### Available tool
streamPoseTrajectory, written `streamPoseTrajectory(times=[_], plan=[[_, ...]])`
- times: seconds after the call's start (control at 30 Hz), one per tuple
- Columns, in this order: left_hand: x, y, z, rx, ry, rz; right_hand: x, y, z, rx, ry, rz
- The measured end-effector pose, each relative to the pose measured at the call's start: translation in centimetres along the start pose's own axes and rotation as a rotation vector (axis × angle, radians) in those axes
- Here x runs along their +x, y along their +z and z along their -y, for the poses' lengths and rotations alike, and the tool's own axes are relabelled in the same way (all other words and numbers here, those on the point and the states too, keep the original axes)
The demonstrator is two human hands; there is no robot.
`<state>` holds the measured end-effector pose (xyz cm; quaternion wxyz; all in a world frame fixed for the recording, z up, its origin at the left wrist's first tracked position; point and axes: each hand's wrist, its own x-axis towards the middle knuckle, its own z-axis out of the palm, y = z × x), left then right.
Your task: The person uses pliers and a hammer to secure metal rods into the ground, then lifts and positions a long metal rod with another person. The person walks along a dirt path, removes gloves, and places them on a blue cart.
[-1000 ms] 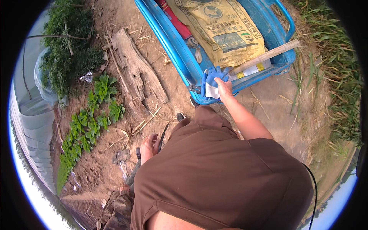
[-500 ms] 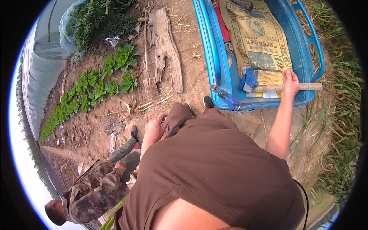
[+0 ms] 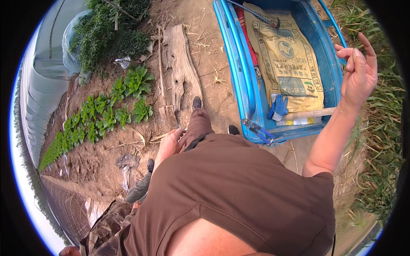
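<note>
My right hand (image 3: 358, 77) is raised beside the right edge of a blue cart bed (image 3: 239, 55), fingers apart and some bent, with nothing seen in it. My left hand (image 3: 170, 143) hangs against my brown trouser leg; its fingertips are hidden. In the cart bed lies a yellow printed woven sack (image 3: 290, 55). A blue and white glove (image 3: 278, 107) rests at the sack's near end, by a pale wooden pole (image 3: 308, 113) lying crosswise. Blue-handled pruning shears (image 3: 258, 130) sit on the near left corner of the cart. A dark-headed tool (image 3: 276, 23) lies on the sack's far part.
A weathered plank (image 3: 183, 64) and a long-handled spade (image 3: 164, 85) lie on the soil ahead. Leafy green plants (image 3: 100, 111) grow in rows at left, beside plastic sheeting (image 3: 42, 89). Tall grass (image 3: 380, 119) borders the right. A person in camouflage (image 3: 104, 228) is at lower left.
My right hand has left the wooden pole and moved up and right. One foot has stepped forward near the plank. The other person has slipped lower in view.
</note>
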<state>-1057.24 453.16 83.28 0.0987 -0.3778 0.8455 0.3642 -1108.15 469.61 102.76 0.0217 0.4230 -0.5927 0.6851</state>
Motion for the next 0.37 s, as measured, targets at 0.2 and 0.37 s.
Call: streamPoseTrajectory(times=[0.2, 0.37], plan=[[6.8, -8.5, 5.6, -0.033, 0.037, -0.139, 6.3, 9.8, 6.4, -0.218, -0.334, 0.042], [11.0, -24.5, 4.4, -0.239, 0.212, -0.718, 11.6, 14.9, 12.2, -0.088, -0.531, 0.272]])
